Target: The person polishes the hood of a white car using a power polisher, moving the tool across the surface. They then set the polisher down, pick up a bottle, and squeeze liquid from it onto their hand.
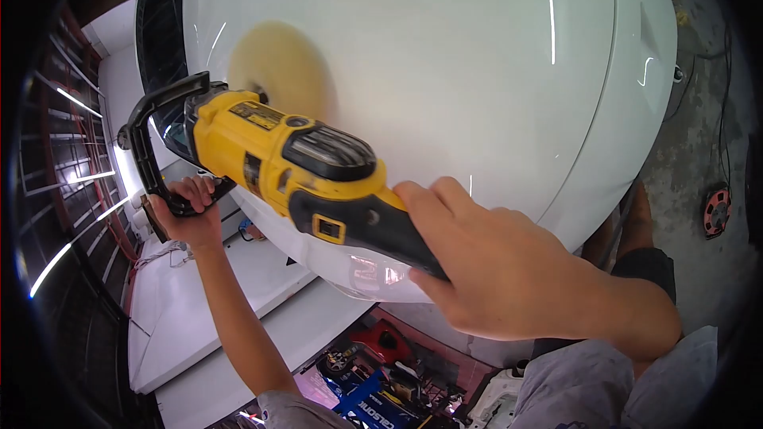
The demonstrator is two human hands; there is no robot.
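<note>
A yellow and black power polisher (pixel 262 143) lies across the view above a glossy white car panel (pixel 469 71). Its round yellowish pad (pixel 278 67) is at the panel surface, its edge blurred. My left hand (pixel 189 208) is wrapped round the black loop handle (pixel 143 131) at the tool's front end. My right hand (pixel 493 262) grips the black rear handle (pixel 373 226). The fingers' undersides on the rear handle are hidden.
Dark car glass (pixel 163 24) borders the panel at the upper left. An orange-red cable reel (pixel 716 210) and dark cables lie on the concrete floor (pixel 691 127) at the right. A white surface (pixel 175 310) is at the lower left, with blue and red items at the bottom.
</note>
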